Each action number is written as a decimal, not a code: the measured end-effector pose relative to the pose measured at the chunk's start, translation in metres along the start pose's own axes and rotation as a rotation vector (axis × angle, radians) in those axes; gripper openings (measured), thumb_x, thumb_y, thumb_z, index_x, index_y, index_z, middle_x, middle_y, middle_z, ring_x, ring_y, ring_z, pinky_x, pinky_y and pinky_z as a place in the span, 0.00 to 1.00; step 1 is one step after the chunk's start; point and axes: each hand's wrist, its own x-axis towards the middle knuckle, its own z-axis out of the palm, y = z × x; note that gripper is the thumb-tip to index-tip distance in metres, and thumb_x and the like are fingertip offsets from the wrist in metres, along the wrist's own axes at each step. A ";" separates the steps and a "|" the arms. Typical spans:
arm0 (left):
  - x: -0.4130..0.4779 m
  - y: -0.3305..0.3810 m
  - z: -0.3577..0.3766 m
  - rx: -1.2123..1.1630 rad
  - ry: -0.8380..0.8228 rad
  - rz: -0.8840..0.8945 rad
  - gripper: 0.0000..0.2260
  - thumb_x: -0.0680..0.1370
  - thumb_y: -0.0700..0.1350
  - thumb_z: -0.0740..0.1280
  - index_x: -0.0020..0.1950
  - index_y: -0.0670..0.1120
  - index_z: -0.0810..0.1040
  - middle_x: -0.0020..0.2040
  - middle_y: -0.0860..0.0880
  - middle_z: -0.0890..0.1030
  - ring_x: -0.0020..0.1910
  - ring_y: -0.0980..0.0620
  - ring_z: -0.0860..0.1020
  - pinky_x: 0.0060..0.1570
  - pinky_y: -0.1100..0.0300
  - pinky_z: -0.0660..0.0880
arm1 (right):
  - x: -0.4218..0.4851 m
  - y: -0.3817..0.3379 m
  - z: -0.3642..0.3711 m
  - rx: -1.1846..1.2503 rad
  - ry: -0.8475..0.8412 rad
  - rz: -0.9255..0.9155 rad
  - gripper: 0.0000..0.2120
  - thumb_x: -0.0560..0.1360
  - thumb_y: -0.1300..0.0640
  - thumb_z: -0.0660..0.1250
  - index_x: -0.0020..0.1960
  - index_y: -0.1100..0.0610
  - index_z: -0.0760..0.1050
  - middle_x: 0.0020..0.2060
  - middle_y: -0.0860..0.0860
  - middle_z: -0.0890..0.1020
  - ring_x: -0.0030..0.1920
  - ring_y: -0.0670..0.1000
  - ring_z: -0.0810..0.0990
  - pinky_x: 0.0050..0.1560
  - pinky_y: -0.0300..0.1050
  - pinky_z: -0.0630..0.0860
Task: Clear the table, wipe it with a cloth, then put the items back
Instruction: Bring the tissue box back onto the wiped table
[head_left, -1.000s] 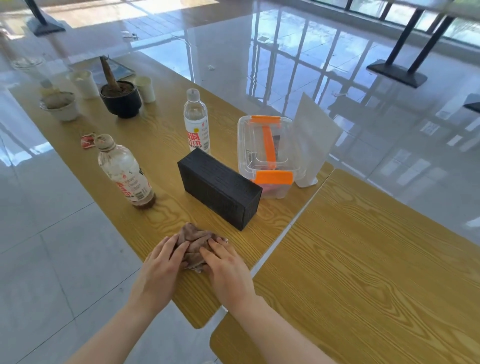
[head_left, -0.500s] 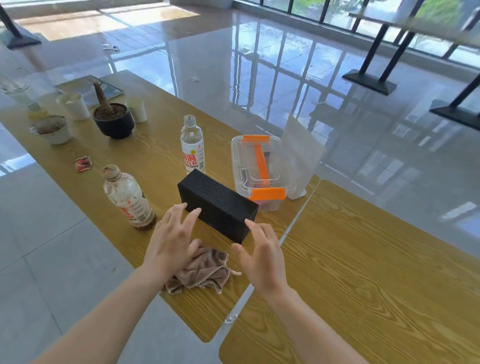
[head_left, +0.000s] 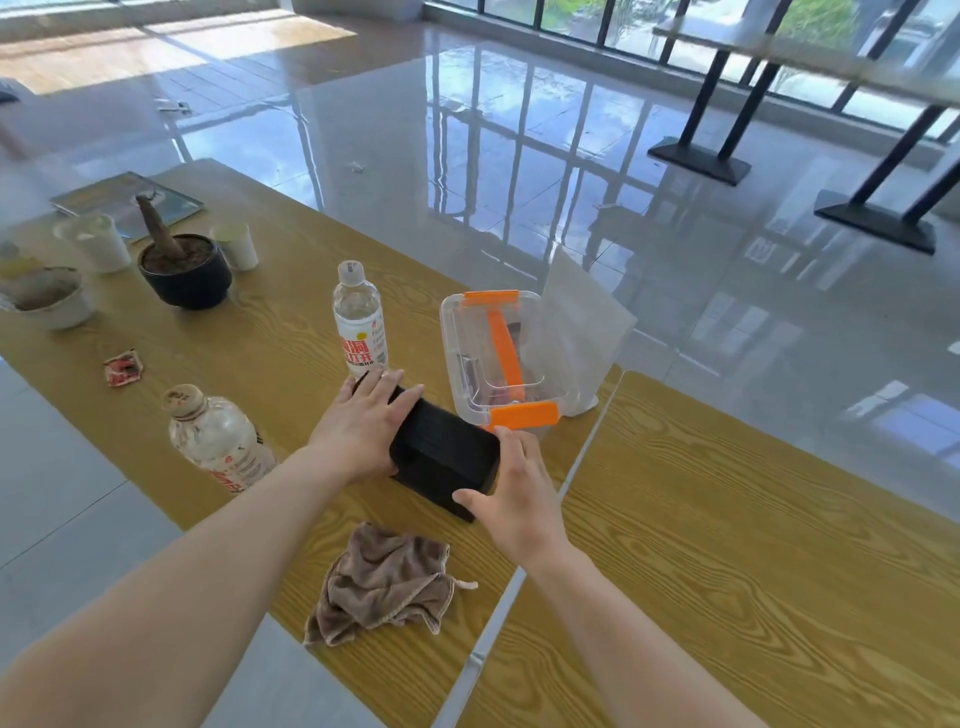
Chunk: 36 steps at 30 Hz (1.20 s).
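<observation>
Box (head_left: 442, 453), matte black oblong, sits between left hand (head_left: 358, 427) and right hand (head_left: 520, 493).

A crumpled brown terry cloth (head_left: 382, 584) lies near the front edge of the wood-grain counter (head_left: 280, 332). Behind it a black rectangular box (head_left: 441, 457) lies flat and angled, just beside a clear plastic container with orange latches (head_left: 498, 358).
</observation>
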 end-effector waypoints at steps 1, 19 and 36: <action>0.004 0.000 -0.001 0.006 -0.017 0.014 0.48 0.70 0.54 0.76 0.80 0.54 0.49 0.80 0.47 0.51 0.80 0.43 0.45 0.77 0.41 0.48 | 0.001 0.000 0.000 0.001 -0.005 0.001 0.41 0.68 0.48 0.78 0.74 0.54 0.62 0.65 0.49 0.68 0.66 0.50 0.70 0.64 0.43 0.71; -0.038 0.014 -0.022 -0.056 0.131 0.095 0.42 0.64 0.59 0.78 0.74 0.58 0.63 0.66 0.54 0.70 0.68 0.49 0.64 0.55 0.48 0.72 | -0.035 -0.006 -0.046 0.004 0.008 -0.129 0.43 0.68 0.53 0.79 0.77 0.58 0.62 0.61 0.47 0.68 0.60 0.46 0.72 0.59 0.35 0.71; -0.088 0.173 -0.062 -0.099 0.245 0.286 0.40 0.64 0.58 0.77 0.74 0.58 0.66 0.65 0.54 0.72 0.66 0.48 0.66 0.55 0.47 0.72 | -0.147 0.060 -0.176 -0.062 0.072 -0.049 0.43 0.68 0.51 0.79 0.76 0.59 0.63 0.61 0.46 0.67 0.58 0.46 0.72 0.58 0.33 0.69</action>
